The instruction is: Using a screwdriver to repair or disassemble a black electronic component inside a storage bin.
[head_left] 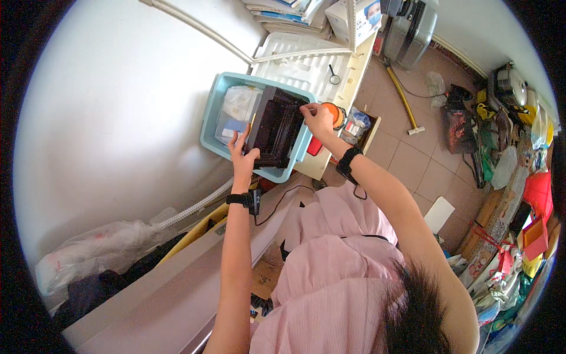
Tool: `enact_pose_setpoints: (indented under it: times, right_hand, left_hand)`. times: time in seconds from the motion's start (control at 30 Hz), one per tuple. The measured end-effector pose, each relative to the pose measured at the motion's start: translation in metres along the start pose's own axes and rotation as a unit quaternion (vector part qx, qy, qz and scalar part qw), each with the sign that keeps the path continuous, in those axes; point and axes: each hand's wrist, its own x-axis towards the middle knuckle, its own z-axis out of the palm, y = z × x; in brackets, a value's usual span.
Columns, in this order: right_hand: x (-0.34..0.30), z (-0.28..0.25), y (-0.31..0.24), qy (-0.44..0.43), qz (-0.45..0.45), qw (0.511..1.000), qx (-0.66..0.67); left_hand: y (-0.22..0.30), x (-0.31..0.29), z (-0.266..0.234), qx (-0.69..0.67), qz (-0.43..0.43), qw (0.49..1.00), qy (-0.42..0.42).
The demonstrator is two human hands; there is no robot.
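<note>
Although my left grip and right grip are closed on the black plastic box over the blue storage bin, I worry uneven pressure could let it slip, or right knuckles could knock the adjacent orange disc.

A white wall rises at left – a pale table beside it – with pinkish-brown floor tiles at right
</note>
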Motion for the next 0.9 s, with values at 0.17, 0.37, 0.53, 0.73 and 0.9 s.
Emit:
enact_pose_setpoints:
  times: [0.17,0.37,0.53,0.73,0.9]
  right_hand:
    - [-0.001,0.0,-0.002,0.008,-0.019,1.0,0.015]
    - [-0.006,-0.006,-0.007,0.018,-0.041,0.995,-0.087]
    - [-0.008,-0.001,-0.005,0.025,-0.042,0.998,-0.046]
    - [-0.014,-0.002,-0.014,0.01,-0.009,1.0,-0.028]
    - [-0.009,0.001,-0.009,0.034,0.014,0.998,0.047]
  left_hand:
    - [-0.008,-0.001,-0.005,0.007,0.016,1.0,0.009]
    - [-0.002,-0.002,-0.004,-0.016,0.004,1.0,0.003]
    - [-0.006,-0.002,-0.005,0.036,0.031,0.999,0.013]
    - [-0.008,-0.002,-0.005,0.002,0.003,1.0,0.007]
    - [-0.005,-0.002,-0.003,-0.011,0.005,1.0,0.006]
